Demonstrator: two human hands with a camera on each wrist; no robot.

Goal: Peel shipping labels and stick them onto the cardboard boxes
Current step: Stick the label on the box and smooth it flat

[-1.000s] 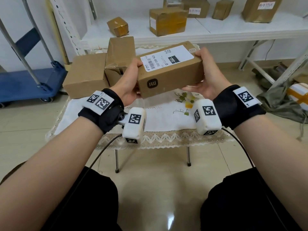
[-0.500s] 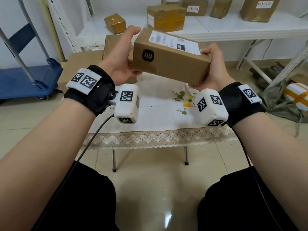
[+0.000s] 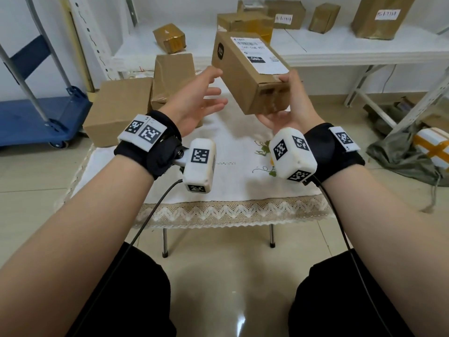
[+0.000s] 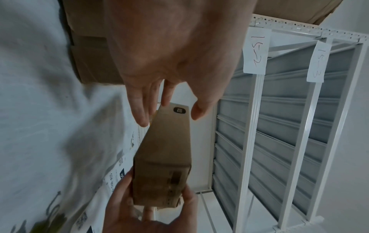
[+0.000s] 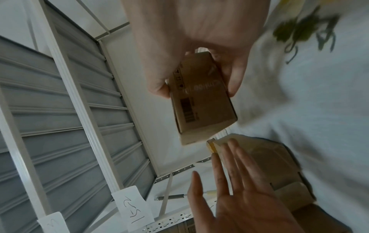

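The labelled cardboard box (image 3: 250, 74) now rides above the small table (image 3: 233, 186) in the right hand (image 3: 286, 113) alone, thumb and fingers curled around its near end. The left hand (image 3: 196, 103) has let go, fingers straight and spread, empty. Half a second earlier both hands held it. The shipping label (image 3: 257, 53) lies flat on top, so this box looks finished and bound for the shelf (image 3: 364, 45).

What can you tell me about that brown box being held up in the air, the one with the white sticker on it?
The cardboard box is long, plain brown, with a white shipping label stuck on its top face and a small dark square logo on the far end. Its near end is taped shut. The right hand grips that near end, holding it tilted above the table. The left hand is open beside it, not gripping.
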